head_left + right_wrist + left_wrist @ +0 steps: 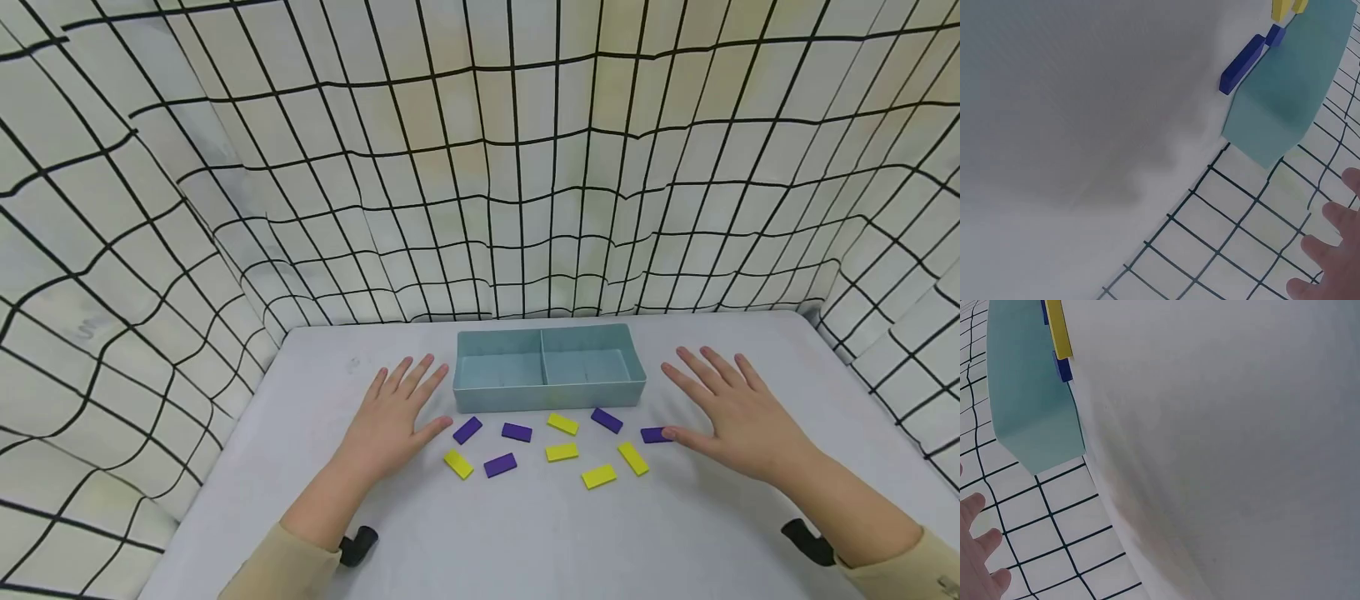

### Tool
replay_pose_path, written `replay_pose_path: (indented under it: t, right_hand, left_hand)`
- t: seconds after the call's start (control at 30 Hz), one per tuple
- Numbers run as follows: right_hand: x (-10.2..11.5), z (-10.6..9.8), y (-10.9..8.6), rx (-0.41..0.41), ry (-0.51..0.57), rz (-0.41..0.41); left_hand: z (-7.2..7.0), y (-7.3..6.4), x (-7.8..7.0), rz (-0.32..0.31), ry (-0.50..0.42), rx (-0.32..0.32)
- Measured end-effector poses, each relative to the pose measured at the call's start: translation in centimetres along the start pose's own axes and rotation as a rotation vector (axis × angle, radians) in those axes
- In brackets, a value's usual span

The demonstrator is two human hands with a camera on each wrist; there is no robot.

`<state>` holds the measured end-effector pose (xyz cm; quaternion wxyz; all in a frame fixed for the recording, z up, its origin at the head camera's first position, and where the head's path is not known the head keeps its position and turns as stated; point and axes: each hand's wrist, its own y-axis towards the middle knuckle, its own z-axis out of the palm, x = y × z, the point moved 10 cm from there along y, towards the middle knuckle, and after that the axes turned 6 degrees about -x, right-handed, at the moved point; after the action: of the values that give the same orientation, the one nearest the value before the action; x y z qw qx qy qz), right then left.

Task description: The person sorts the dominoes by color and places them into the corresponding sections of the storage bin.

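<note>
My left hand [392, 421] is spread with straight fingers to the left of a pale blue two-compartment tray [551, 396]. Its thumb points toward a purple block [467, 430] and a yellow block [458, 464]. On the other side, my right hand [738, 417] spreads its fingers too, its thumb tip overlapping the end of a purple block [654, 435] in the head view. Both hands hold nothing; fingertips of the left hand [982, 556] and right hand [1335, 250] show at the edges of the wrist views, seemingly raised above the table.
Several more purple blocks [500, 465] and yellow blocks [598, 477] lie scattered in front of the tray on the white table [525, 542]. White walls with a black grid [525, 208] enclose the table's back and sides. Both tray compartments show bare floors.
</note>
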<state>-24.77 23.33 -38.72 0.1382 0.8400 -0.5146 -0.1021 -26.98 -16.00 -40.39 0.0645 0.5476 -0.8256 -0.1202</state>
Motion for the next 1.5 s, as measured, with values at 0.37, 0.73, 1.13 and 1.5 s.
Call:
replay_pose_path:
  t: [0.37,0.73,1.13,1.5]
  right_hand:
    - [-0.2,1.5,-0.2,0.118,0.054,0.043]
    - [0.1,2.7,-0.3,0.149,0.079,0.023]
    - [0.3,3.6,-0.1,0.194,0.131,0.045]
    - [0.9,4.7,0.3,0.266,0.149,0.036]
  left_hand:
    - [-0.1,0.9,0.7,-0.026,-0.022,-0.001]
    - [0.5,1.5,1.0,-0.046,-0.032,0.010]
    - [0.7,2.3,1.1,-0.078,-0.095,0.010]
    - [1.7,2.9,2.2,-0.152,-0.194,0.066]
